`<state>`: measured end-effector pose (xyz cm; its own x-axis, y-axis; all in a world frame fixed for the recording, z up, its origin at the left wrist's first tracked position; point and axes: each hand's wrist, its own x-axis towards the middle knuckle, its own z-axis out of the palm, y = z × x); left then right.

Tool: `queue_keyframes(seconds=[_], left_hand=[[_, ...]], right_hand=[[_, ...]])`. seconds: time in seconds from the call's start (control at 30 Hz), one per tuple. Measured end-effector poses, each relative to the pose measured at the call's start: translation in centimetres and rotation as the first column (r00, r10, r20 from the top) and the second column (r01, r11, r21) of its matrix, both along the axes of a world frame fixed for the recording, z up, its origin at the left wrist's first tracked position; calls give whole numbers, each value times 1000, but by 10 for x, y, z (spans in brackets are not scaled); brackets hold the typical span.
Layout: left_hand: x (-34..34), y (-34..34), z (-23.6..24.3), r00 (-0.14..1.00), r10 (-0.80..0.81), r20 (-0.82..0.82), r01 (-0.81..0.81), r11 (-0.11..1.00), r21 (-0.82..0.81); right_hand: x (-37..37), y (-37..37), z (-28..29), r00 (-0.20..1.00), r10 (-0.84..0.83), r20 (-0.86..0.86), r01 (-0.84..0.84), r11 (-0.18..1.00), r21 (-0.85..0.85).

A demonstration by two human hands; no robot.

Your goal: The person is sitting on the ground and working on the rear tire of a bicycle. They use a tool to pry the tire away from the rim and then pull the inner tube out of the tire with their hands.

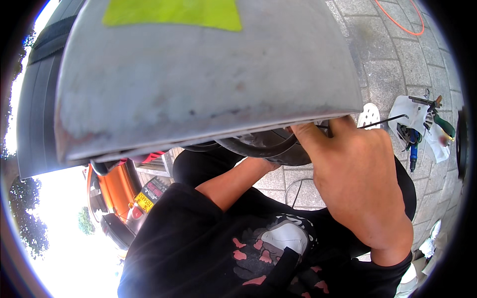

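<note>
A worn grey panel [208, 74] with a yellow-green patch [169, 12] fills the upper middle. Beneath its lower edge sits a round black part [268, 151], partly hidden. My right hand [350, 179] reaches to that edge, fingers curled under it around something I cannot make out. A thin black rod [387, 120] with a bent end sticks out to the right from behind this hand. My left hand [271, 164] reaches in below the black part, its fingers hidden by it.
Tools [413, 149], some green- and blue-handled, lie on white paper [402, 111] on the paving at right. An orange hose [407, 27] curves at top right. A white clog [368, 114] shows behind the panel. An orange scooter [121, 186] stands at left. My knees are bent below the panel.
</note>
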<state>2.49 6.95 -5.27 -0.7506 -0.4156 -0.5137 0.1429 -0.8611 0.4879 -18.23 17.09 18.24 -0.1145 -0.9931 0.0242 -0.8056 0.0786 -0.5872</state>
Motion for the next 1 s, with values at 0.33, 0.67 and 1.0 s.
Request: queue_keyframes(seconds=[0.33,0.67,1.0], left_hand=[[-2,-3,1,1000,-18,2,18,1000,-9],[0,-4,3,999,-43,2,43,999,-8],[0,-4,5,998,-61,-1,61,998,-12]], right_hand=[[0,0,-1,1000,2,7,-2,1000,-6],[0,0,0,1000,-1,-30,2,1000,15],[1,0,-2,1000,-15,-12,15,1000,-12]])
